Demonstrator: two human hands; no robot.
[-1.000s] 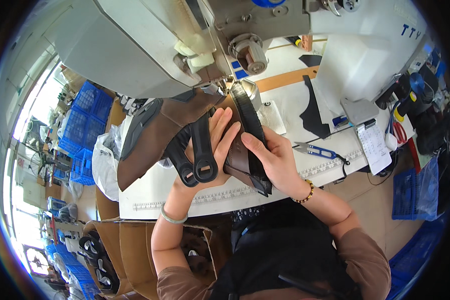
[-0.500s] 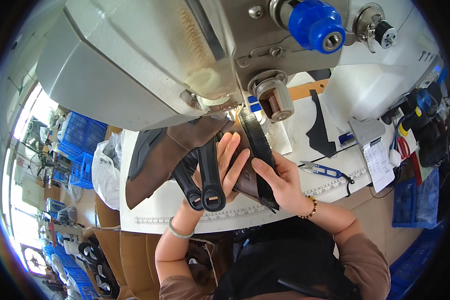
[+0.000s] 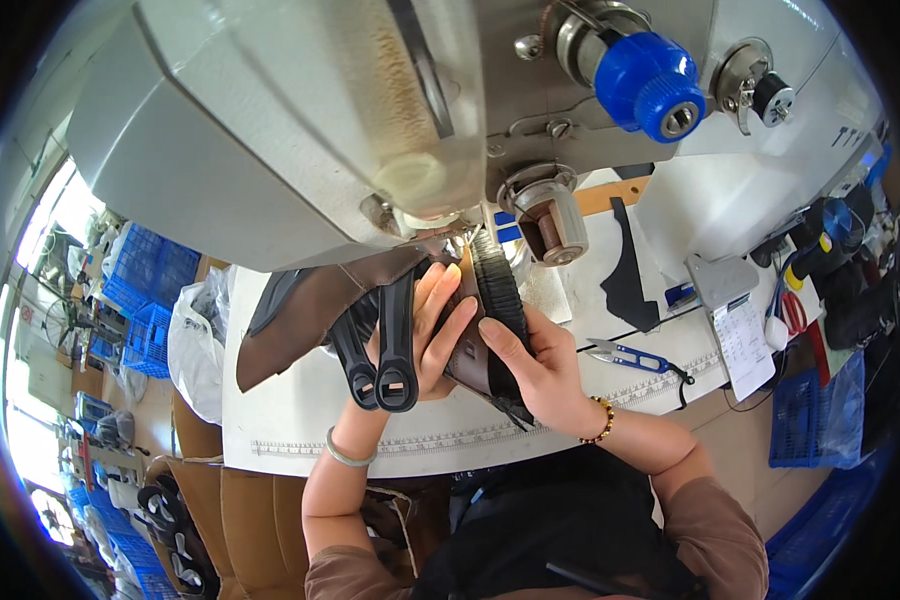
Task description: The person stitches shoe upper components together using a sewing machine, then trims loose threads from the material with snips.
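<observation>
Both hands worked directly below the head of the grey sewing machine (image 3: pixel 300 130). The left hand (image 3: pixel 432 335) lay flat on a brown leather piece (image 3: pixel 300 315), fingers together and extended toward the machine's needle area, with two black straps (image 3: pixel 385 350) just left of it. The right hand (image 3: pixel 535 365) had its fingers clamped on a black ribbed strip (image 3: pixel 498 300), pressed against the leather's right edge. On the white worktop (image 3: pixel 290 420), blue thread snips (image 3: pixel 630 355) lay right of the machine head, near the right hand.
</observation>
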